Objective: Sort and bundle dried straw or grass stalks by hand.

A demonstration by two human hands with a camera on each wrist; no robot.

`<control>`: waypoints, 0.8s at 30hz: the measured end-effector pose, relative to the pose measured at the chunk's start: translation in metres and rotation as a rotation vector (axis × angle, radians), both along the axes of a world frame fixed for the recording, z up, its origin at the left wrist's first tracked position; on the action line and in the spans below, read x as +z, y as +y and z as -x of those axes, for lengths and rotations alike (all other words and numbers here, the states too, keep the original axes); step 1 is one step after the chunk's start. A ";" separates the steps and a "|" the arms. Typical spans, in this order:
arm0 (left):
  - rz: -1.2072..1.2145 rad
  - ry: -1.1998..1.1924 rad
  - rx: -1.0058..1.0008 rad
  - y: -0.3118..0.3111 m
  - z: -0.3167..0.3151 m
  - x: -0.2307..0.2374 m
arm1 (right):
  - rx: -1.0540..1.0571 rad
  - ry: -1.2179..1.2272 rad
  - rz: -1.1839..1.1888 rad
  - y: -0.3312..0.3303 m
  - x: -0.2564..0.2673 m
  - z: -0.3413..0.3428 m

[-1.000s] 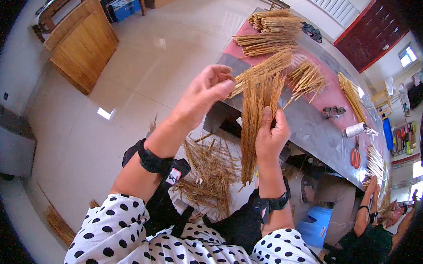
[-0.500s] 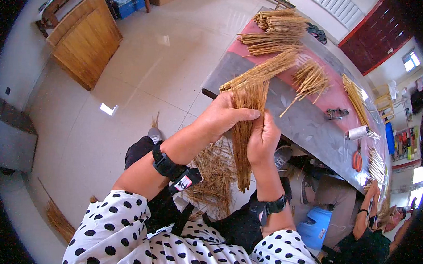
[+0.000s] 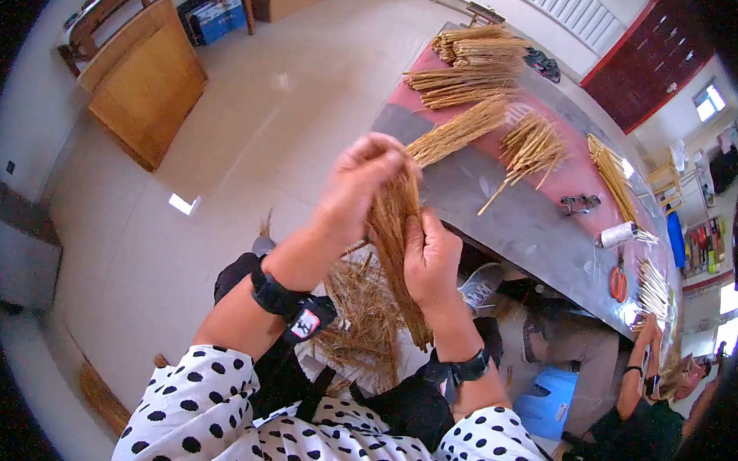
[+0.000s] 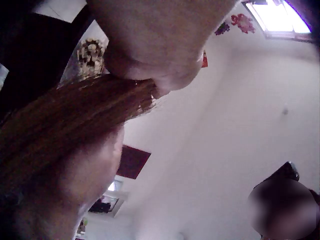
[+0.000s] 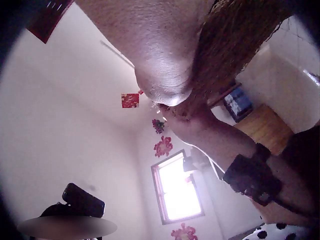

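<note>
In the head view a bundle of dry brown stalks (image 3: 397, 240) hangs slanting between the hands, its lower end toward the lap. The right hand (image 3: 434, 258) grips it around the middle, thumb on top. At its upper end the left hand (image 3: 363, 181) is slightly blurred, with fingers curled round the tips. The left wrist view has the bundle (image 4: 75, 110) running into the left hand (image 4: 155, 45), with the right hand (image 4: 85, 170) below it. In the right wrist view the bundle (image 5: 235, 45) lies against the right hand (image 5: 150, 50).
The table (image 3: 501, 212) at the right bears stalk bundles (image 3: 464, 127), a thread spool (image 3: 617, 234) and red-handled scissors (image 3: 619, 283). Loose straw (image 3: 357, 321) lies on the floor below the hands. Another person (image 3: 640, 424) sits at the right near a blue stool (image 3: 547, 399).
The left hand was open beside the bundle, then came onto it, and now holds its upper end. Both hands and the bundle have shifted left, and the bundle slants more.
</note>
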State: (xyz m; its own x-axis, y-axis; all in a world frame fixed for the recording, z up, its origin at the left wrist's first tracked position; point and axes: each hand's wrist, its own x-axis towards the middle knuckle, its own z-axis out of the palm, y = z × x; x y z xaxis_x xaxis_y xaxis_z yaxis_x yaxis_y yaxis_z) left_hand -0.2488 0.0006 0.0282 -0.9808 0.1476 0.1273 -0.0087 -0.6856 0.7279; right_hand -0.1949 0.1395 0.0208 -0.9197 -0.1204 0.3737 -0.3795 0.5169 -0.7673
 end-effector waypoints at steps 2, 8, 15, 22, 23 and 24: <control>-0.098 0.102 0.104 -0.017 0.012 -0.003 | -0.025 0.022 0.032 0.006 -0.001 0.003; 0.077 -0.029 0.087 -0.022 0.007 0.006 | -0.157 -0.005 0.449 0.031 -0.004 0.021; 0.457 0.033 -0.235 0.012 -0.011 -0.003 | -0.167 0.025 0.343 0.029 -0.003 0.020; 0.425 0.028 -0.187 0.016 -0.008 -0.009 | -0.066 -0.097 0.531 0.023 -0.001 0.015; 0.424 0.027 -0.185 0.016 -0.008 -0.009 | -0.017 -0.086 0.543 0.021 0.005 0.013; 0.413 0.062 -0.168 0.015 -0.009 -0.008 | 0.032 -0.074 0.556 0.020 0.008 0.011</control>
